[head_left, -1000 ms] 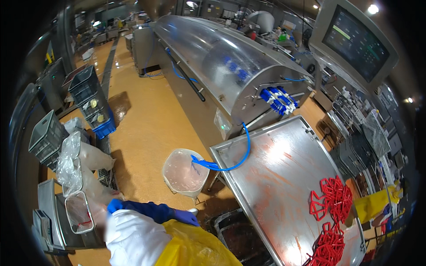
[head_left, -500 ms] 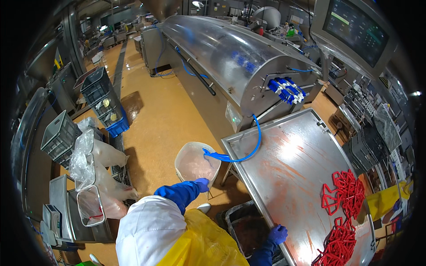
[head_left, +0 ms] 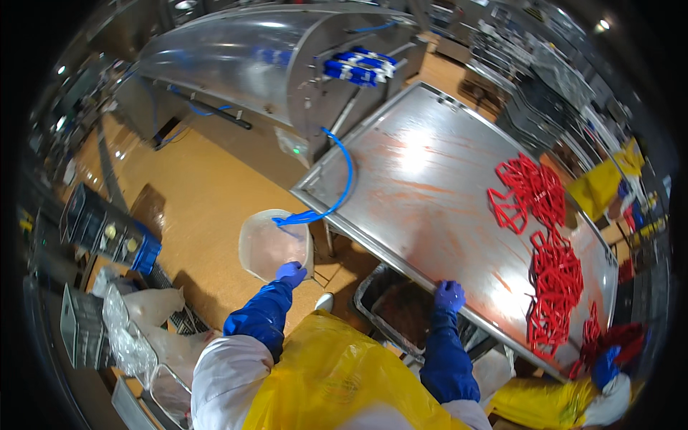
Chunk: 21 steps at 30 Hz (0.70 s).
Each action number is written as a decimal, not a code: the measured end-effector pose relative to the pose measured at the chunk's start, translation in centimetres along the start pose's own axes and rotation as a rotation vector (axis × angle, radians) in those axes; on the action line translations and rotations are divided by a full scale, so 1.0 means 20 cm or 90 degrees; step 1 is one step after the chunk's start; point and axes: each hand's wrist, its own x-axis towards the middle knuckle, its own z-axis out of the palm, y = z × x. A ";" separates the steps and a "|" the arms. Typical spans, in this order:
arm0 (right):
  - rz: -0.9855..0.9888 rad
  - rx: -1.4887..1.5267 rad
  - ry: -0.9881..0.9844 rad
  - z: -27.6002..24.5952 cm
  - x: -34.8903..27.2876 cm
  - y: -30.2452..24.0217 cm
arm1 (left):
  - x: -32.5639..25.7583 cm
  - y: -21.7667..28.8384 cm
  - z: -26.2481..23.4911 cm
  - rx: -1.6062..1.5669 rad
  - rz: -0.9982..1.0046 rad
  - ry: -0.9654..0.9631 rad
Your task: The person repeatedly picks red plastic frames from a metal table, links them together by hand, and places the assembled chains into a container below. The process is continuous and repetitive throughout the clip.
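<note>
My left hand (head_left: 292, 273), in a purple glove, is closed on the near rim of a white tub (head_left: 245, 247) with pale pinkish contents. A blue hose or strip (head_left: 349, 168) curves from the machine, over the table's corner, to the tub. My right hand (head_left: 450, 294), gloved alike, has its fingers curled over the near edge of a steel table (head_left: 408, 150) with reddish smears. Strings of thin red sausages (head_left: 555, 283) lie heaped along the table's right side, away from both hands.
Below the table edge stands a dark bin (head_left: 362, 301). A long steel machine (head_left: 229, 64) with blue-and-white rollers (head_left: 360, 67) extends behind. Grey crates (head_left: 100, 222) and bagged containers (head_left: 136, 337) stand left. Another person in a yellow apron (head_left: 537, 403) works at the lower right.
My view has swung to the right, so table and tub appear farther left. A co-worker's blue-gloved hand now shows at the lower right. Both my hands stay at the tub rim and table edge.
</note>
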 end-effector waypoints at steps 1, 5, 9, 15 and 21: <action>0.000 0.007 0.011 0.01 0.01 0.01 | 0.01 0.00 0.00 -0.002 0.000 -0.001; -0.010 0.019 0.035 0.00 0.01 0.01 | 0.01 0.03 0.00 0.020 -0.025 -0.012; 0.023 -0.001 -0.010 -0.01 -0.01 -0.02 | -0.02 0.05 0.00 0.018 -0.032 0.013; -0.010 0.003 0.033 0.01 -0.01 0.01 | -0.02 0.04 0.02 -0.013 -0.009 0.027; 0.014 0.018 -0.023 0.01 0.01 0.02 | 0.03 0.02 0.04 0.032 -0.008 -0.019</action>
